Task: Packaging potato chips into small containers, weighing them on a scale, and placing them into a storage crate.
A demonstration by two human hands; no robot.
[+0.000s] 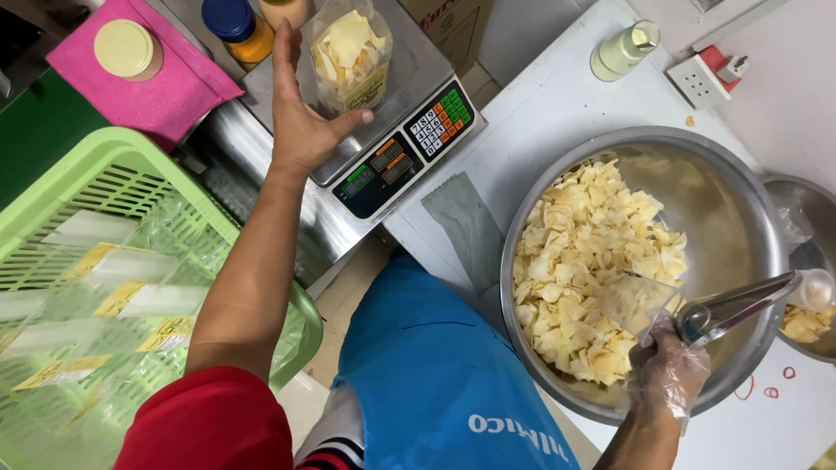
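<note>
Steel bowl [740, 218]: on the desk [540, 113], right of the scale, half full of chips.
Scale [418, 78]: landmark; chip bag [350, 57] stands upright on its pan.
Left hand [300, 122]: open wide, touching the bag's left side.
Right hand [666, 374]: gloved, gripping a clear scoop [640, 300] in the bowl.

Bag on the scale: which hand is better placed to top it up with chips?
Probably the right hand: gloved, already at the bowl of chips. The left hand is steadying the bag on the scale.
</note>
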